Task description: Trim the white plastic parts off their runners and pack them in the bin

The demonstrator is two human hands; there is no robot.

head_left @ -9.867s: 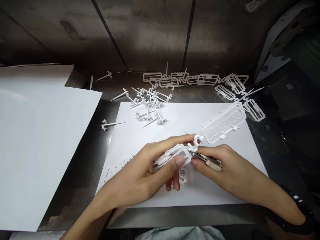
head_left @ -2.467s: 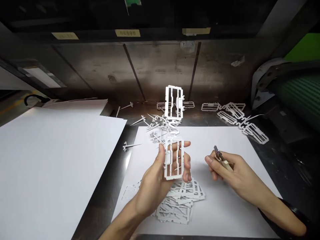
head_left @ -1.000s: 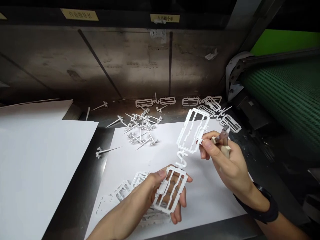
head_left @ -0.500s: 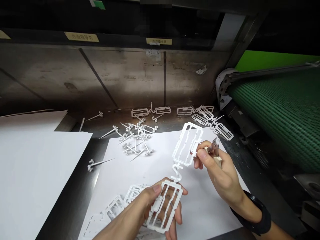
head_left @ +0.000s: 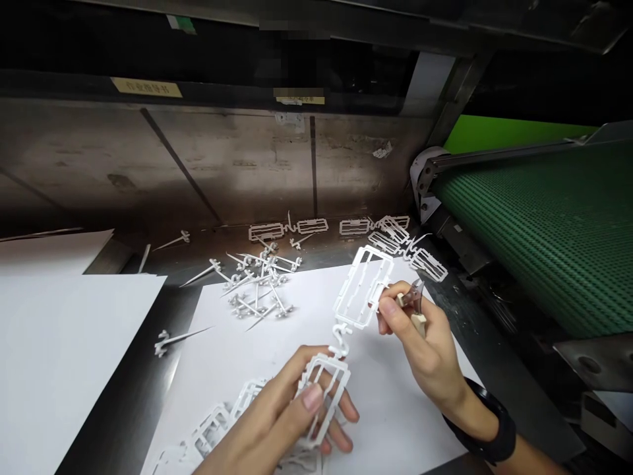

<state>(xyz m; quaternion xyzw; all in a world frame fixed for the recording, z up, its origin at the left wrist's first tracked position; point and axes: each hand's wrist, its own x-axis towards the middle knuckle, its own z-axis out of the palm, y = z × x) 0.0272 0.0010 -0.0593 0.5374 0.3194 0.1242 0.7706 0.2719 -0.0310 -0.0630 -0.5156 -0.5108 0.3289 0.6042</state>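
Observation:
A white plastic piece (head_left: 341, 335) has two slatted rectangular frames joined by a curved link. My left hand (head_left: 291, 409) holds its lower frame, the thumb on top and the fingers behind. The upper frame's right edge is pinched between thumb and fingers of my right hand (head_left: 420, 336). Small cutters (head_left: 413, 300) with pale handle parts also rest in my right hand, their metal jaws pointing up. Beneath and left of my left hand, several similar white frames (head_left: 212, 429) lie on a white sheet (head_left: 390, 422), partly hidden by the forearm.
White thin sprue pieces (head_left: 260, 284) lie heaped behind the hands, with a lone one (head_left: 165, 343) at the left. More frame pieces (head_left: 428, 264) lie along the back. White sheets (head_left: 64, 349) cover the left side. A green mesh conveyor (head_left: 539, 231) stands at the right, a metal panel (head_left: 237, 158) behind.
My left thumb has moved down and across the lower frame. The view has shifted, so the surroundings appear slightly lower and farther left. My right hand keeps its pinch.

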